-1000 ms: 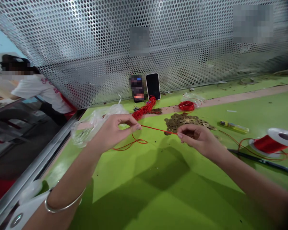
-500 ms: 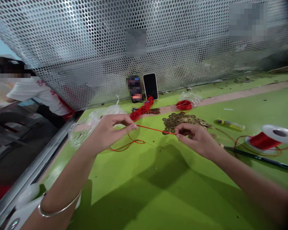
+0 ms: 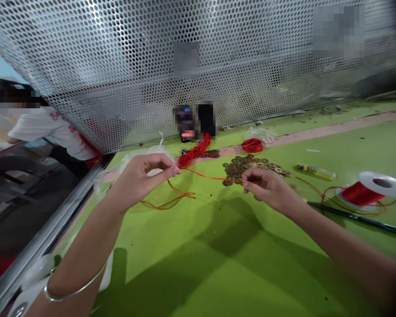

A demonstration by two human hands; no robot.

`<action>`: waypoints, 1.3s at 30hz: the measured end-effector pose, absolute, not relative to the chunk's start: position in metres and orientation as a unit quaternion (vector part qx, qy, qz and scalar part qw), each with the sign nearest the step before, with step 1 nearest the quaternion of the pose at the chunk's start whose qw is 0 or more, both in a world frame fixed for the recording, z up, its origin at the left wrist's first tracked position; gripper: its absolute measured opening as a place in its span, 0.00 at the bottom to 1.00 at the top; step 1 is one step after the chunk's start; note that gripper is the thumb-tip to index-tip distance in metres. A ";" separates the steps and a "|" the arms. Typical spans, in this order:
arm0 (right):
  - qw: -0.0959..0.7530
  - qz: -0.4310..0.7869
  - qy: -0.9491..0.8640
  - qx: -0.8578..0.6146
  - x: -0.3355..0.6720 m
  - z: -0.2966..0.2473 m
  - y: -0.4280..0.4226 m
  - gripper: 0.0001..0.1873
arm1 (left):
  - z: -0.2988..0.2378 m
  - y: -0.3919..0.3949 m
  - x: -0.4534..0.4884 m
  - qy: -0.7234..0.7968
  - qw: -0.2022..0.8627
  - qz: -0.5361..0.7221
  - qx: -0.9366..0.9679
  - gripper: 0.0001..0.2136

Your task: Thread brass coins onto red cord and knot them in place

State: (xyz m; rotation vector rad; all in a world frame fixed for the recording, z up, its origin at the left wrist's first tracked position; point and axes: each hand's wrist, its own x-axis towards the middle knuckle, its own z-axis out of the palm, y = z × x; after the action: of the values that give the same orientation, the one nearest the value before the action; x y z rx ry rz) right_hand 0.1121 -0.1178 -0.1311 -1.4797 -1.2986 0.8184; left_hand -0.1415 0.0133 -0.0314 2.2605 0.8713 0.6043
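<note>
My left hand [image 3: 141,178] pinches one end of a thin red cord [image 3: 206,176] just above the green table [image 3: 218,264]. My right hand [image 3: 267,187] pinches the same cord further right, so it runs stretched between both hands. Loose loops of that cord [image 3: 171,200] lie on the table below my left hand. A pile of brass coins with holes [image 3: 251,165] sits just behind my right hand. A white spool of red cord [image 3: 372,189] stands at the right.
A perforated metal screen [image 3: 218,66] closes the back. Against it lean two dark devices [image 3: 196,121], with a bundle of red knotted cords [image 3: 194,152] in front. A clear plastic bag [image 3: 119,169], a yellow lighter [image 3: 317,171] and a dark rod [image 3: 356,218] lie around. Another person [image 3: 49,125] sits at far left.
My left hand has drawn its end of the cord a little to the left and up. My right hand stays by the coins, and the cord between them is longer.
</note>
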 end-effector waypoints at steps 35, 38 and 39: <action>0.595 0.422 -0.463 -0.504 0.120 -0.138 -0.110 0.15 | -0.037 0.021 -0.147 0.349 0.333 0.233 0.844 0.10; 0.620 0.426 -0.401 -0.523 0.121 -0.134 -0.110 0.17 | -0.037 0.022 -0.147 0.357 0.335 0.235 0.840 0.11; 0.624 0.425 -0.389 -0.528 0.121 -0.133 -0.110 0.18 | -0.038 0.022 -0.147 0.361 0.333 0.237 0.838 0.12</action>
State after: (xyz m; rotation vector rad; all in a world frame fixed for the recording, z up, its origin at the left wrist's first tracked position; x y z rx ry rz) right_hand 0.1214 -0.1100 -0.1332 -1.2111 -0.8930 0.9747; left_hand -0.1469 0.0224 -0.0377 2.1899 0.9425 0.6179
